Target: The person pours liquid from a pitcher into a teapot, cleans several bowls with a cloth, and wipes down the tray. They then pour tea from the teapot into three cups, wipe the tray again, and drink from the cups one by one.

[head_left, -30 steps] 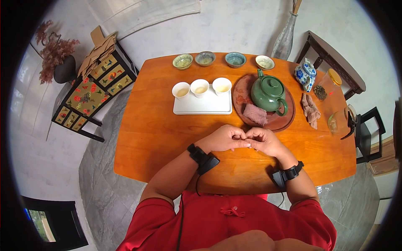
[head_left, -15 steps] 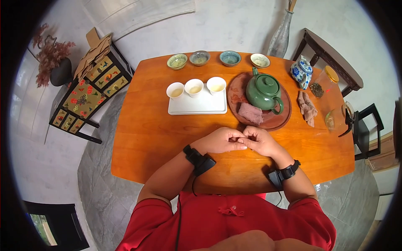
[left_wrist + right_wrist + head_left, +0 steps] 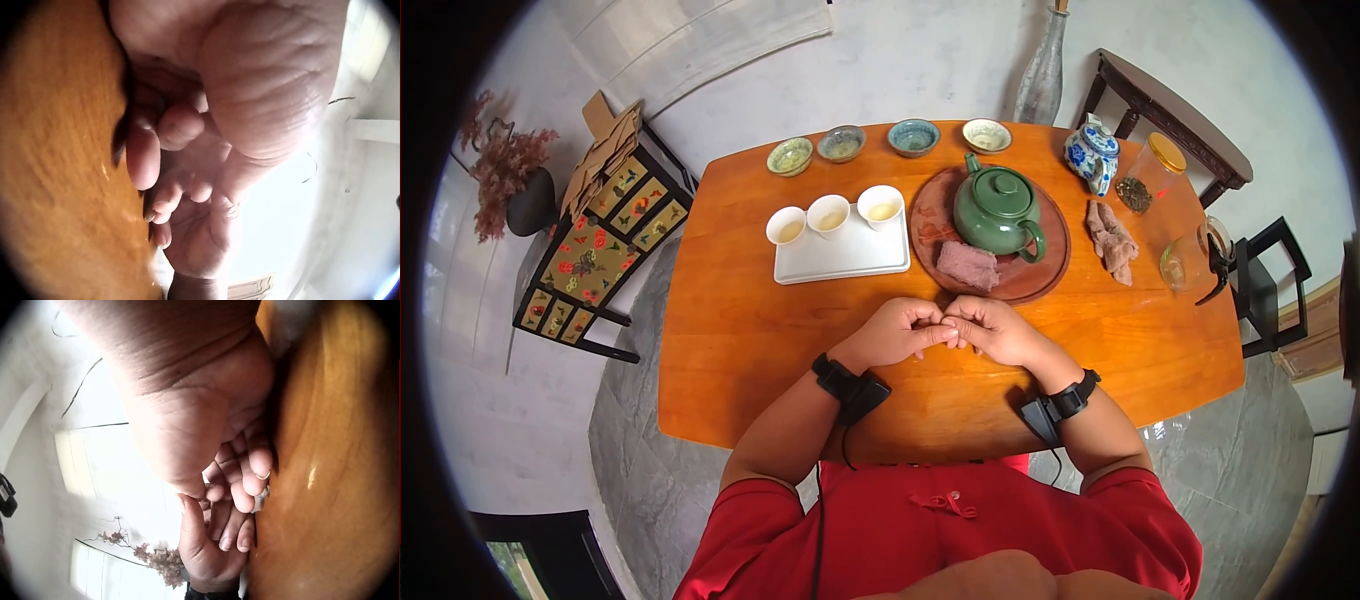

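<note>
In the head view my left hand [image 3: 892, 332] and right hand [image 3: 998, 332] rest together near the table's front edge. Their thumbs and fingertips meet, with the fingers loosely bent. Both wrist views show bent fingers and nothing held between the left palm [image 3: 269, 81] and right palm [image 3: 187, 425]. Beyond the hands lies a white tray [image 3: 840, 264] with three white cups of pale liquid, the left cup [image 3: 786, 227] among them. To the right, a green teapot [image 3: 998, 215] and a folded pink cloth [image 3: 967, 266] sit on a round reddish-brown tray [image 3: 1048, 278].
Several small glazed bowls, including a blue one [image 3: 914, 138], line the table's far edge. At right stand a blue-and-white pot [image 3: 1091, 155], a yellow-lidded jar [image 3: 1152, 172] and a glass pitcher [image 3: 1185, 264], beside a crumpled cloth [image 3: 1111, 242]. A painted cabinet [image 3: 590, 255] stands left.
The head view has turned, so the table and its things appear farther left. Both hands stay together, with small shifts of the fingers and thumbs. The objects keep their places on the table.
</note>
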Tool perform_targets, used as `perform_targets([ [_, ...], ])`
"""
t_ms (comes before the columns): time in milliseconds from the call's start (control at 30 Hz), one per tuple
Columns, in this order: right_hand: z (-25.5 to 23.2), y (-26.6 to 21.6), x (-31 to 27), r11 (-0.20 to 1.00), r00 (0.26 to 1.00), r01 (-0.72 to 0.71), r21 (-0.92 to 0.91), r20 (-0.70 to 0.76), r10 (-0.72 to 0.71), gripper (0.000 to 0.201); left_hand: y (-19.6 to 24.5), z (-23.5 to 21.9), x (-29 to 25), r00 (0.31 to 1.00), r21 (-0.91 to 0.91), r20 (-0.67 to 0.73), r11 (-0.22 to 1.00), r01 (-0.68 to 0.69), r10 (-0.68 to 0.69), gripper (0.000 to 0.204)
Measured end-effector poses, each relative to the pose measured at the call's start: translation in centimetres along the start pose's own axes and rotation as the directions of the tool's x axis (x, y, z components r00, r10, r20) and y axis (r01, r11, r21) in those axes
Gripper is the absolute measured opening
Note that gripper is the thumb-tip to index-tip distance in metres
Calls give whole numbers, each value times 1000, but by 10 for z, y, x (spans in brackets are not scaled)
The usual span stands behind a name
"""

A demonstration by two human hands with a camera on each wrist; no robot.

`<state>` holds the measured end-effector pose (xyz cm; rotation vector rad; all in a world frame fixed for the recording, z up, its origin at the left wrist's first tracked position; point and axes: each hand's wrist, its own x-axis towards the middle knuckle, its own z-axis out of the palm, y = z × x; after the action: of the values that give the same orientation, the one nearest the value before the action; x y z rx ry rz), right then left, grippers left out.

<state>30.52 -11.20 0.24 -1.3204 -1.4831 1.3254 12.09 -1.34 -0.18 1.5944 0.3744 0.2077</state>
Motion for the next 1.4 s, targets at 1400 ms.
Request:
perform_targets([
  [1400,-16,8,0,946,997,23,323,56,-43,14,3,166,32,558,-216,820,972,93,129,19],
])
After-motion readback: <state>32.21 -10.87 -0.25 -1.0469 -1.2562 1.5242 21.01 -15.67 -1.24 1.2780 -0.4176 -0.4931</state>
